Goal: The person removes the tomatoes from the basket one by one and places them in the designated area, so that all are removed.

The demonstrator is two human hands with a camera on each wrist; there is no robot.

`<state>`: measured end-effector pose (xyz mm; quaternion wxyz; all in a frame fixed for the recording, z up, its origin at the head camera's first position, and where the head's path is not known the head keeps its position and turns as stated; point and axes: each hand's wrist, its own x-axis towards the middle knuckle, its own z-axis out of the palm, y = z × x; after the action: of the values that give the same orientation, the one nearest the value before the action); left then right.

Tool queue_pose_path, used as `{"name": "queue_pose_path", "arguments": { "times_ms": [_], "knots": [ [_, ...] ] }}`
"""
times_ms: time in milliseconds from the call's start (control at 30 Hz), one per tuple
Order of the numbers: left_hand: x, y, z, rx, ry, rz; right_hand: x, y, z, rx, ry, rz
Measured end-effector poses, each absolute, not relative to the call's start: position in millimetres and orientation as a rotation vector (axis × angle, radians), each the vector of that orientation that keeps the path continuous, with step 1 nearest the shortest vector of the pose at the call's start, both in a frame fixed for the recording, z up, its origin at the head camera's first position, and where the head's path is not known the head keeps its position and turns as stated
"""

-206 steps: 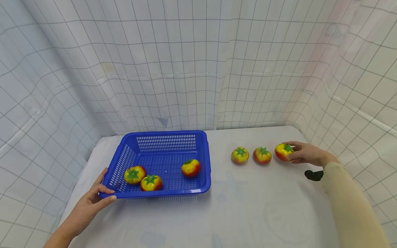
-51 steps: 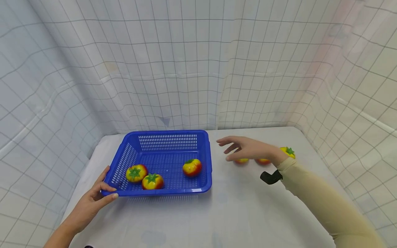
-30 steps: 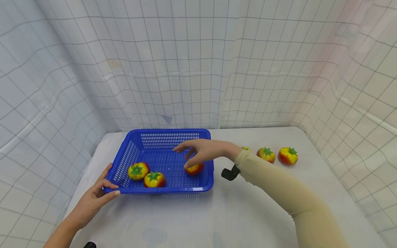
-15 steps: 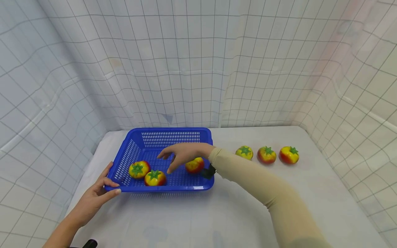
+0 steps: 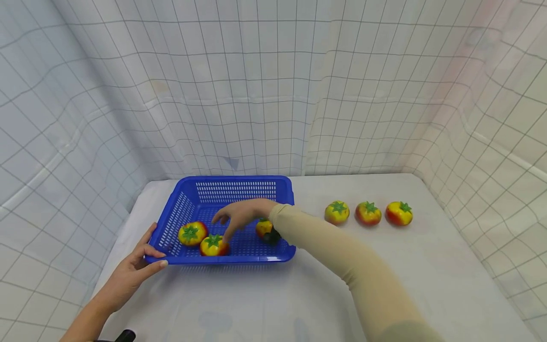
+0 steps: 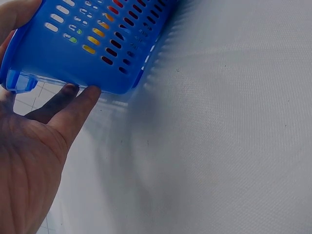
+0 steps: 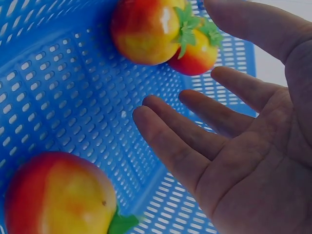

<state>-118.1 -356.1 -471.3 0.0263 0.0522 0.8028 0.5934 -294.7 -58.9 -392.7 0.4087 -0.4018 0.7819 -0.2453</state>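
Note:
My left hand (image 5: 124,280) grips the near left corner of a blue perforated plastic basket (image 5: 235,179), thumb on the front rim. In the left wrist view its fingers press on the outside of the basket wall (image 6: 63,53). My right hand (image 5: 243,213) reaches inside the basket, palm down, fingers loosely bent with nothing held. Its thumb overlaps the front tomato-like fruit (image 5: 211,248), which is red and yellow with a green leafy top. Another such fruit (image 5: 192,233) lies beside that one. A third fruit (image 5: 262,229) is partly hidden by the right wrist. Spread fingers (image 7: 170,141) show in the right wrist view.
Three similar fruits stand in a row on the white-covered table right of the basket: a left one (image 5: 337,212), a middle one (image 5: 368,213) and a right one (image 5: 399,213). Checked white curtains (image 5: 273,95) enclose the back and both sides.
My right hand has let go of the rightmost table fruit and moved left, over the basket rim and down beside the front fruit. My left hand keeps its grip on the corner.

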Motion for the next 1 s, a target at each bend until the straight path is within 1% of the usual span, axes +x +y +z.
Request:
{"name": "queue_pose_path", "arguments": {
  "times_ms": [233,1000],
  "knots": [
    [-117.9,-356.3,-471.8,0.159,2.479,1.834,-295.7,-66.7,-403.2,-0.976,1.931,-0.61],
    [-117.5,-356.6,-473.8,0.188,2.487,1.828,-289.1,-78.2,-418.1,-0.872,1.893,-0.624]
  ]
}}
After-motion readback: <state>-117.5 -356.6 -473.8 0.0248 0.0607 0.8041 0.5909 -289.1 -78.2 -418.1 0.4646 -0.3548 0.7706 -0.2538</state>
